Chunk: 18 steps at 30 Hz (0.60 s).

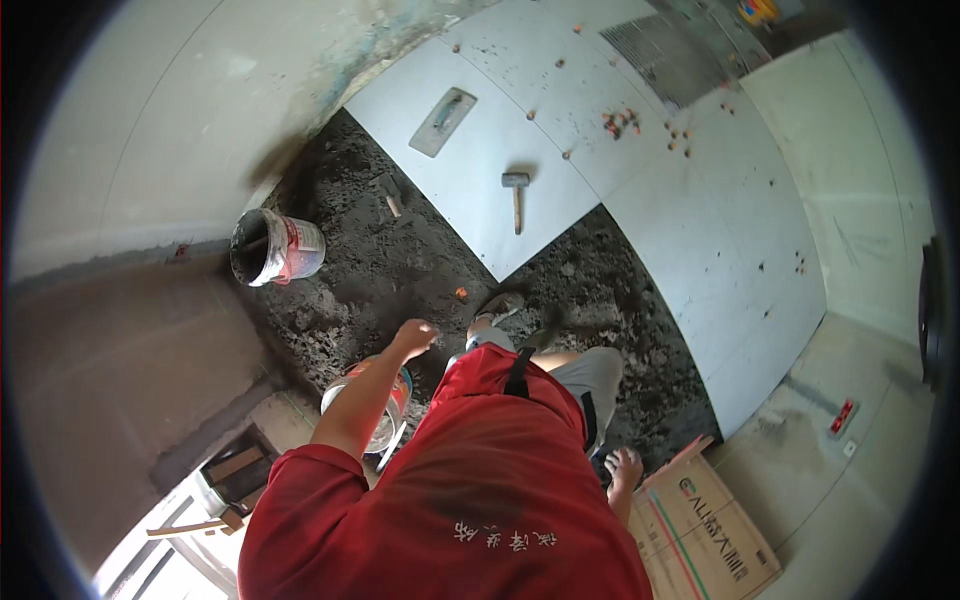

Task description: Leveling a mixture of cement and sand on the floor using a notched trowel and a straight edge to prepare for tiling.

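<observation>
My left hand (415, 337) is over the dark mortar bed (370, 250), its fingers curled in with nothing seen in them. Below that forearm, partly hidden by it, stands a bucket (393, 412). My right hand (624, 467) hangs beside my knee, close to a cardboard box (700, 520); its fingers are bent but loosely apart, and I see nothing held. Ahead, a rubber mallet (516, 190) lies on a pale floor tile (545, 235). A flat trowel (443, 122) rests farther back on the same tile. A small wooden-handled trowel (392, 203) lies on the mortar.
A mortar-smeared bucket (297, 250) stands tilted-looking by the left wall. Laid tiles (720, 270) cover the right and far floor, with small orange tile spacers (620, 124) scattered about. A red tool (843, 417) is at the right. One shoe (500, 305) stands on mortar.
</observation>
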Tool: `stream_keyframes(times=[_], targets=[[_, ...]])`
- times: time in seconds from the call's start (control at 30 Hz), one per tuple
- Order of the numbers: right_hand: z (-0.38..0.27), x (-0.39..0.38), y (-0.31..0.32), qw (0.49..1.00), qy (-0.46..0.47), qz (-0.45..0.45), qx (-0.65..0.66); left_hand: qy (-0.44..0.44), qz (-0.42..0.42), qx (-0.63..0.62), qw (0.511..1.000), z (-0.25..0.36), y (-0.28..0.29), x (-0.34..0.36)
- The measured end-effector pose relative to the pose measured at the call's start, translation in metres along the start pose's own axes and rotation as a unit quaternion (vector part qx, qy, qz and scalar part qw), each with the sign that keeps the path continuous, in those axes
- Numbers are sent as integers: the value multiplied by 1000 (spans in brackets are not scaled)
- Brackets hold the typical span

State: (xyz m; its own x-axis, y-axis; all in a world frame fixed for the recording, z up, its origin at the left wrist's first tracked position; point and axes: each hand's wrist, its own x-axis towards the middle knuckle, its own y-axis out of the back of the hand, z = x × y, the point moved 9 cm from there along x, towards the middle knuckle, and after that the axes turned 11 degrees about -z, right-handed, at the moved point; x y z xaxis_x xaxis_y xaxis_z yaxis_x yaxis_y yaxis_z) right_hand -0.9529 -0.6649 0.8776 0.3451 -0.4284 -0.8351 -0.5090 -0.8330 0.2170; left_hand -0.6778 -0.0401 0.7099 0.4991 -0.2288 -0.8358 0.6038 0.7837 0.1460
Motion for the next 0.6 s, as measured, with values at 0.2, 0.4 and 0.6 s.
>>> stream_keyframes(times=[0.2,0.4,0.6], targets=[[26,31,-41,997,-31,-63,-36,206,-111,-45,971,-16,-56,-59],[142,81,-174,791,-79,-420,-438,-69,-93,178,977,-46,-49,-118],[117,14,-195,699,5,-417,-580,183,-450,172,857,-122,-62,-189]])
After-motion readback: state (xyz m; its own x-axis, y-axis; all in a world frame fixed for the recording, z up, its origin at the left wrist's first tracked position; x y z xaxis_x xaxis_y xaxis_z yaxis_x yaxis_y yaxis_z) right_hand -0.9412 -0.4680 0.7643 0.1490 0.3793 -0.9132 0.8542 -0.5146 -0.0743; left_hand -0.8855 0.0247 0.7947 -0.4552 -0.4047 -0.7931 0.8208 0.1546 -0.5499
